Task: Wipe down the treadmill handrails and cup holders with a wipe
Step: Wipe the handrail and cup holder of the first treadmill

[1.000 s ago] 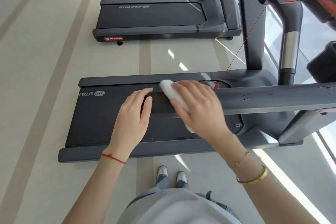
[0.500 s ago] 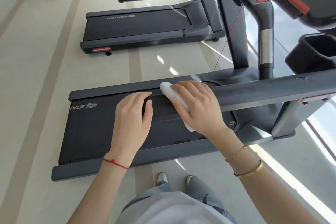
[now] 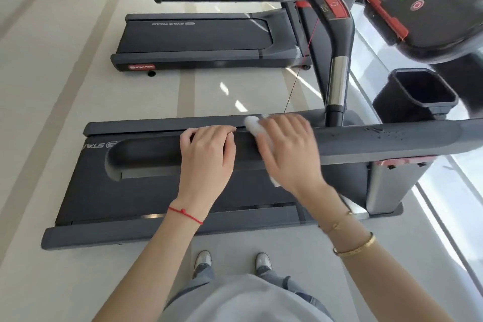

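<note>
Bright daylight comes from the right side and makes glare on the floor (image 3: 441,206). Small sun patches lie between the treadmills. The wide lens bends the edges; the right hand (image 3: 290,154) is slightly blurred.

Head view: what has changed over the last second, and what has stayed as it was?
Little changed. The right hand keeps the white wipe pressed flat on the near handrail; any slide along it is too slight to tell from the camera's own shift. The left hand stays curled over the rail beside it. Nothing was let go. The cup holder has come into fuller view.
</note>
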A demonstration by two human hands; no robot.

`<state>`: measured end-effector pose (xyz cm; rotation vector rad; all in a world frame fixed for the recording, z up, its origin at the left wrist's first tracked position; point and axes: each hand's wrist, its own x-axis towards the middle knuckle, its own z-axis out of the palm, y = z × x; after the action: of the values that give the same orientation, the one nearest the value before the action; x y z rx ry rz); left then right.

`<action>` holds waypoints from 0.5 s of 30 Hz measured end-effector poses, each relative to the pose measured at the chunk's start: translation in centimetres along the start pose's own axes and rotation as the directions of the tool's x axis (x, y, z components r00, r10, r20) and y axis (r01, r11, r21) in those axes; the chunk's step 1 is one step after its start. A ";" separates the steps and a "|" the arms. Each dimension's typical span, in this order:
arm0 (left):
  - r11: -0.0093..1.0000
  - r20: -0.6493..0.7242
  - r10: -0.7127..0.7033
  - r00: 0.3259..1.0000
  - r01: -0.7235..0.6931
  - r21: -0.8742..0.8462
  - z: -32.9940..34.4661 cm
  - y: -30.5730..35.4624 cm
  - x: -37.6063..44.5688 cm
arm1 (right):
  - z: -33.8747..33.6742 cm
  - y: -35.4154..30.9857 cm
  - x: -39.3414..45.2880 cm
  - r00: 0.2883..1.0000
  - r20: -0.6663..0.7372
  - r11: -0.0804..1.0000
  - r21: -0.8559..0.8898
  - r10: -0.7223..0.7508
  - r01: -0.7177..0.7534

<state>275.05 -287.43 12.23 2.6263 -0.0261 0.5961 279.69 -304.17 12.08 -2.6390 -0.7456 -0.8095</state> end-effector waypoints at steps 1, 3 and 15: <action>1.000 -0.009 -0.011 1.000 0.011 0.015 0.3 0.4 0.0 | 0.1 0.1 -0.3 0.999 0.009 0.998 0.031 -0.053 0.053; 0.999 -0.035 -0.037 0.999 0.038 0.025 0.7 0.7 0.0 | -0.6 2.2 -0.8 0.995 0.002 0.994 0.050 -0.101 0.101; 0.976 -0.157 -0.145 0.977 0.167 0.137 -0.1 -1.4 -0.9 | -0.2 -0.8 1.3 0.983 0.169 0.997 0.039 -0.072 0.066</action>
<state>274.32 -286.15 11.35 2.6875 0.2781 0.7596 280.06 -303.10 13.10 -2.6897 -0.8902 -0.5881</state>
